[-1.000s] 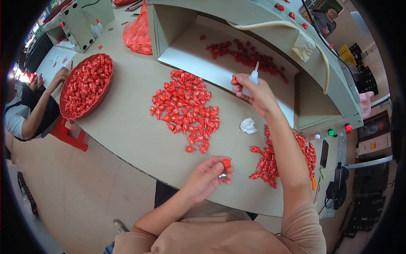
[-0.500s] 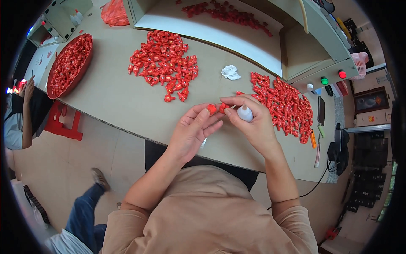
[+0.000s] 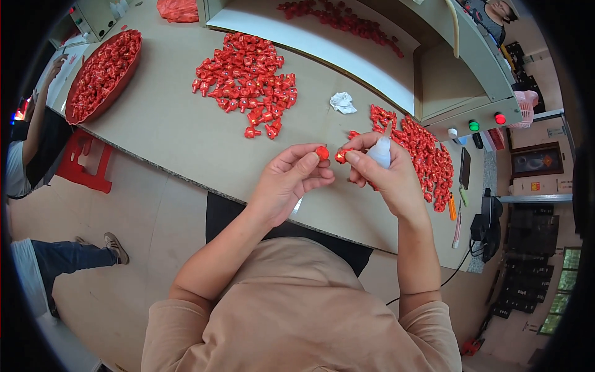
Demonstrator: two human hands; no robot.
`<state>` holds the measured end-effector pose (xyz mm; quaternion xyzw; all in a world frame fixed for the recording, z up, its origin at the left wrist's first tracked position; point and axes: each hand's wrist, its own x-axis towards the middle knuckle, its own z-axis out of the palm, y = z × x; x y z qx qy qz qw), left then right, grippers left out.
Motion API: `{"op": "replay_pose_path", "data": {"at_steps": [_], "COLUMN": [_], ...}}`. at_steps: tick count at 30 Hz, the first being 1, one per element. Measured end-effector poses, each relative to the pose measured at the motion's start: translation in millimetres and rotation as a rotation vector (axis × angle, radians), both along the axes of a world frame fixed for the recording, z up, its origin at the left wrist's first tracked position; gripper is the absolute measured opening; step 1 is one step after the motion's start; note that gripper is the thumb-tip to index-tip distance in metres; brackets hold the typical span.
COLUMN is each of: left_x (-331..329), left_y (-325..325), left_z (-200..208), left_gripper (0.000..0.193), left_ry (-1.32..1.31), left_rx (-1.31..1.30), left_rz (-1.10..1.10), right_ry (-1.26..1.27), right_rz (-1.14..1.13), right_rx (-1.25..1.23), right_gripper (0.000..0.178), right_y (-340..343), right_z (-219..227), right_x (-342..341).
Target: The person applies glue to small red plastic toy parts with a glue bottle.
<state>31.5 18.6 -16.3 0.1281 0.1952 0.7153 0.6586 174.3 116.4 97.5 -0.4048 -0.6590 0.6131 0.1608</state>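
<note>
Between thumb and fingertips, my left hand (image 3: 286,180) pinches a small round red piece (image 3: 321,152). My right hand (image 3: 396,183) grips a second small red piece (image 3: 341,156), with gold-coloured marks, at its fingertips. That same hand also carries a translucent white squeeze bottle (image 3: 380,154), its thin nozzle pointing up and away. A small gap parts the two red pieces above the table. Beyond my left hand lies a loose pile of red pieces with stems (image 3: 245,77). A denser pile of red pieces (image 3: 427,158) spreads just right of my right hand.
A red basin (image 3: 135,65) heaped with red pieces stands far left. Crumpled white tissue (image 3: 343,103) lies behind my hands. An open-fronted box (image 3: 446,80) with more red pieces borders the back. An orange tool (image 3: 452,208) lies right. Other people are at left.
My hands have drawn apart, opening a gap between the two red pieces. The bottle in my right hand has tilted more upright. At lower left, a walking person has moved left.
</note>
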Motion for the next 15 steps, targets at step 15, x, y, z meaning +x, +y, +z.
{"op": "replay_pose_path", "data": {"at_steps": [15], "left_x": [4.2], "left_y": [-1.1], "left_z": [0.9], "left_gripper": [0.026], "left_ry": [0.062], "left_rx": [-0.022], "left_rz": [0.068], "right_ry": [-0.107], "right_rz": [0.044], "right_rx": [0.032], "right_gripper": [0.016], "right_y": [2.7], "right_z": [3.0], "right_x": [-13.1]}}
